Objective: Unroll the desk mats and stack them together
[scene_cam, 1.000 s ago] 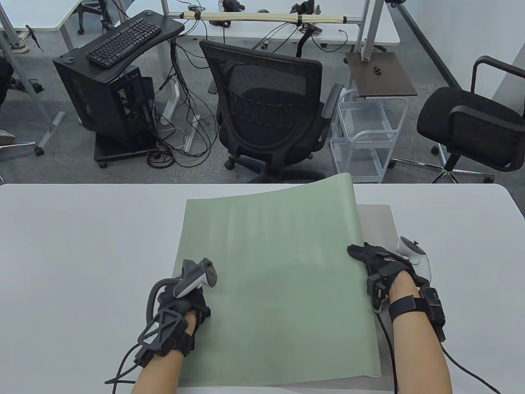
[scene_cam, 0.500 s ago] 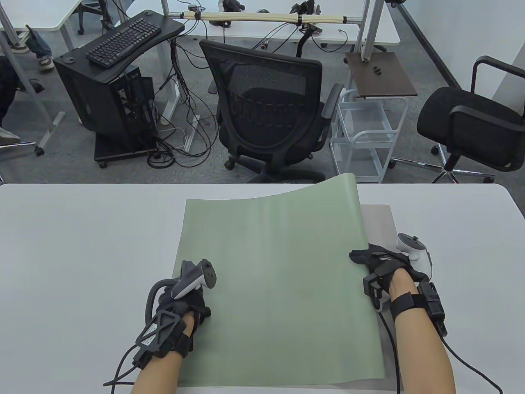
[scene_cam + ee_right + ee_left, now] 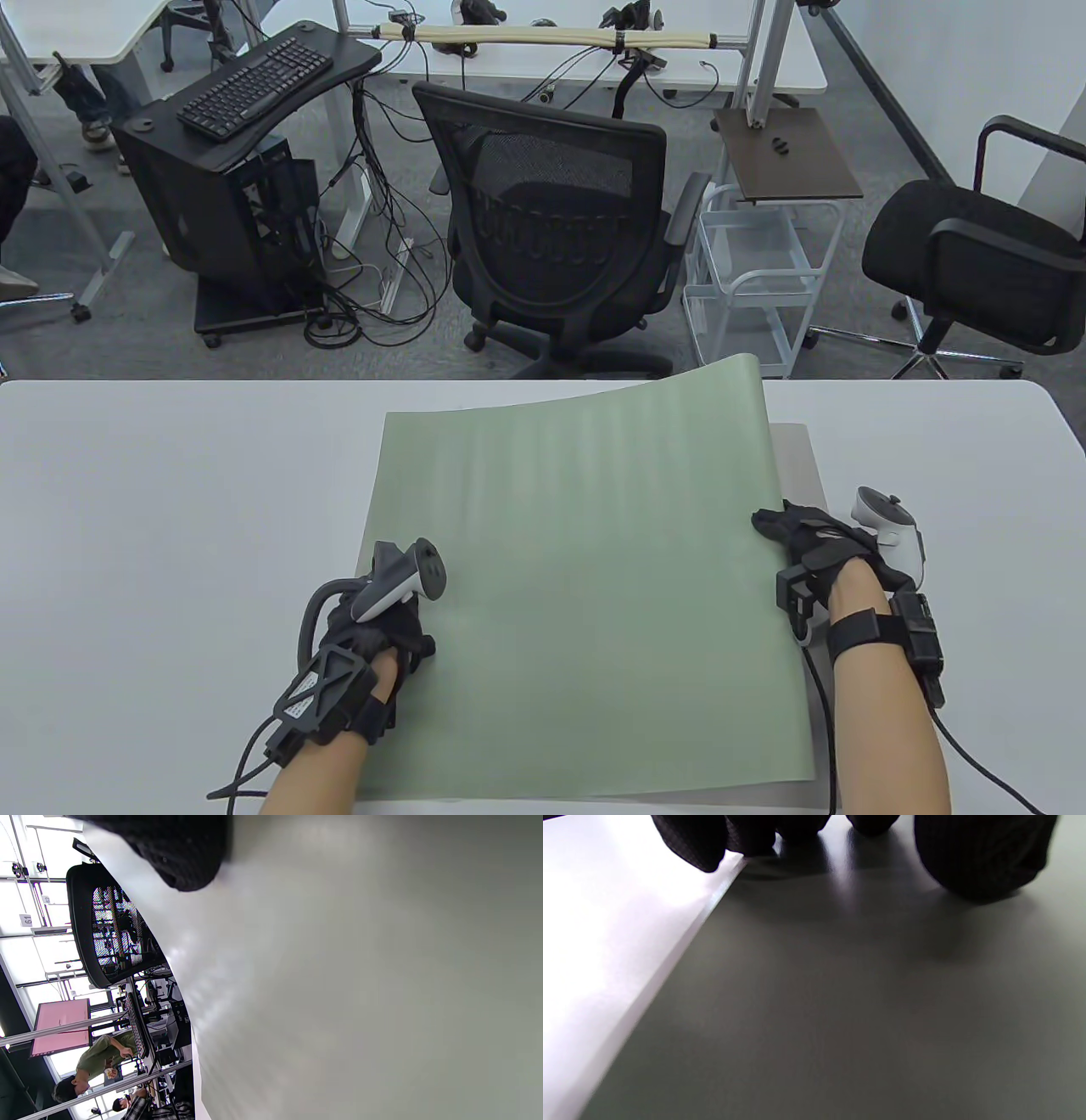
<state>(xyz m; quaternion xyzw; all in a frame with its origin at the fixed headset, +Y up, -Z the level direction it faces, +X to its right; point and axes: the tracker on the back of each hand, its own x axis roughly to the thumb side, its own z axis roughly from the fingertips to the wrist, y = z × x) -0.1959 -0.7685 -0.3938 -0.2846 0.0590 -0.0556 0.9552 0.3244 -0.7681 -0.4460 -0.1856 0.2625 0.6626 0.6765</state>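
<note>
Holding green mat flat over grey mat mid-table. I judge it light, floppy, springy: far right corner curls up. Best held at side edges. Left hand presses left edge, fingers together; right hand pinches right edge. Since earlier: right edge dragged rightward, covering more grey.

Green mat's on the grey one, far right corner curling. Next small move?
Probably slide the right hand up the green mat edge to press down its lifted far right corner; the left hand pins the left edge, and the grey mat shows beneath.
</note>
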